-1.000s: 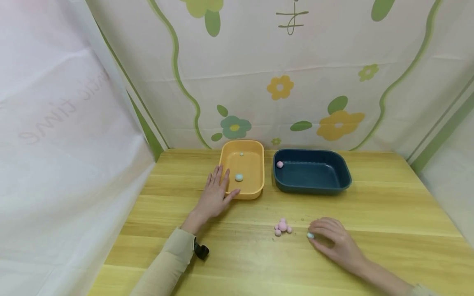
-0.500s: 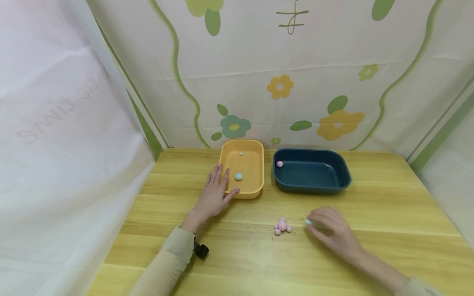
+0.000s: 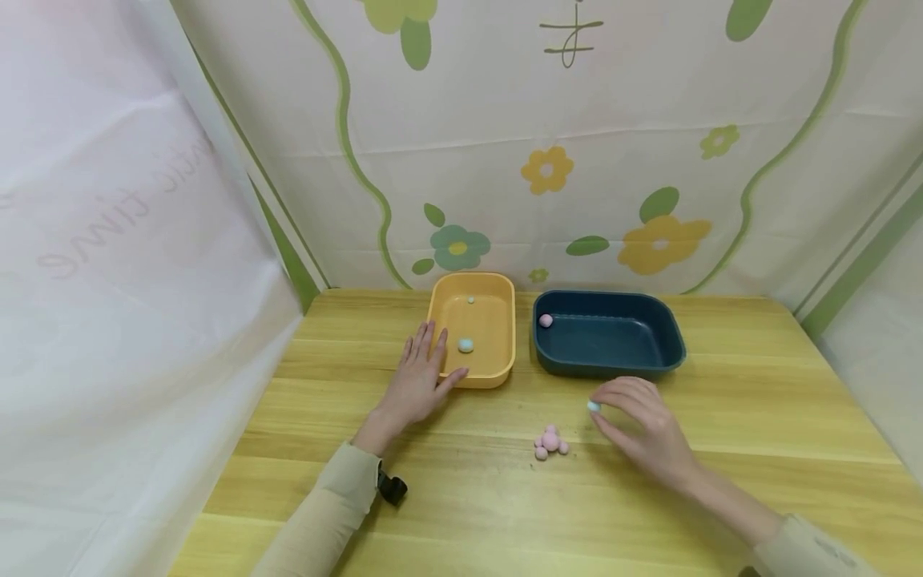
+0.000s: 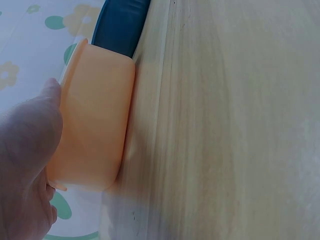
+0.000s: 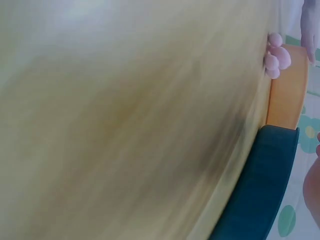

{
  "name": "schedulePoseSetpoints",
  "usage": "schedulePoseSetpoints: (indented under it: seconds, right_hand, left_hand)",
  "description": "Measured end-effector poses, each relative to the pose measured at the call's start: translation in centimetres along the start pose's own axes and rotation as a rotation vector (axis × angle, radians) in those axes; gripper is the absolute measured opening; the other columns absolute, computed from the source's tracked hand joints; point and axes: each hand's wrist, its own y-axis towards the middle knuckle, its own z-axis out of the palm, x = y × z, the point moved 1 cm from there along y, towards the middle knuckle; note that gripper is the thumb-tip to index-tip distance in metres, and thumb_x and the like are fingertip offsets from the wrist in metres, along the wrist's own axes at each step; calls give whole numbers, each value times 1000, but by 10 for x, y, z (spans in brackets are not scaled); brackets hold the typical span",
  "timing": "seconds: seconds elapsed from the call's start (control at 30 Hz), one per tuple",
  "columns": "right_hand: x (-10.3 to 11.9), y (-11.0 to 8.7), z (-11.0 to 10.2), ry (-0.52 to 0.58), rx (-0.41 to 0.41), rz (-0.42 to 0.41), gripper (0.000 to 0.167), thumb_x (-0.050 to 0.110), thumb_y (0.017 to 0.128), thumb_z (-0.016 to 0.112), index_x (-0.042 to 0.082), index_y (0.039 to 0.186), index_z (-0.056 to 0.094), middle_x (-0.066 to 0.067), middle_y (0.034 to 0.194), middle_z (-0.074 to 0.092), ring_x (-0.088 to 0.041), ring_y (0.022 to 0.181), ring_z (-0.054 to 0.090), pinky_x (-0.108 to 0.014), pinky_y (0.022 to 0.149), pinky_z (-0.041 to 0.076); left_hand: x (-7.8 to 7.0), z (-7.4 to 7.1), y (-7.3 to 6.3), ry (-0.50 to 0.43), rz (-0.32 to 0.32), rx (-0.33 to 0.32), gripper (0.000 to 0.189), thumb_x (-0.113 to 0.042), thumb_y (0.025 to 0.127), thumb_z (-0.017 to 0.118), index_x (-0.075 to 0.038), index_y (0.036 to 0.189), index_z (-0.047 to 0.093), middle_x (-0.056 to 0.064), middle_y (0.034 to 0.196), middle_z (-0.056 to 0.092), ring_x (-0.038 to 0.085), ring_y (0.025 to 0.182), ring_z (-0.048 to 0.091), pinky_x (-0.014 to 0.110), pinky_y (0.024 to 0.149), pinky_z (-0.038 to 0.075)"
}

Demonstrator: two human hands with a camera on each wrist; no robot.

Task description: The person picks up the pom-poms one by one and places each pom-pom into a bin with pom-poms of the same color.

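My right hand (image 3: 644, 425) pinches a small pale blue ball (image 3: 594, 406) between thumb and fingertips, in front of the dark blue tray (image 3: 609, 372). Spread out, my left hand (image 3: 416, 385) rests on the near left corner of the yellow tray (image 3: 483, 382); its thumb lies along the front rim. Inside that tray are a larger pale blue ball (image 3: 465, 345) and a tiny pale blue ball (image 3: 471, 300). One pink ball (image 3: 546, 320) sits at the left end of the dark blue tray. In the right wrist view only part of my right hand (image 5: 313, 192) shows at the edge.
A cluster of pink balls (image 3: 550, 441), one big with several smaller around it, lies on the wooden table (image 3: 490, 513) left of my right hand. Behind both trays hangs a white curtain (image 3: 461, 120) with printed flowers. A black strap (image 3: 392, 487) is on the left wrist.
My right hand has moved forward toward the dark blue tray and slightly left, carrying the pale blue ball. My left hand stays on the yellow tray.
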Motion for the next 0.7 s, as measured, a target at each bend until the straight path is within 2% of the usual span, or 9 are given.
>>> schedulePoseSetpoints:
  seconds: [0.27,0.63,0.7]
  right_hand:
    - [-4,17,7,-6,1,3,36,36,109,71,3,103,83,-14,103,82,-33,102,71,-22,118,44]
    - [-14,29,21,-13,-7,18,37,37,110,70,3,102,83,-13,102,82,-34,99,72,-25,116,44]
    - [-17,34,24,-11,4,30,31,32,109,73,3,104,83,-12,104,82,-34,100,72,-27,116,44]
  left_hand:
    - [-2,0,1,-2,3,0,90,-63,114,44,-1,175,18,26,184,3,40,174,2,60,142,10]
    - [-2,-1,0,-3,-3,10,91,-62,114,43,-1,175,16,25,184,2,40,174,1,59,142,8]
    - [-3,0,0,3,-4,7,91,-63,114,43,-1,175,16,26,184,2,41,174,2,59,142,9]
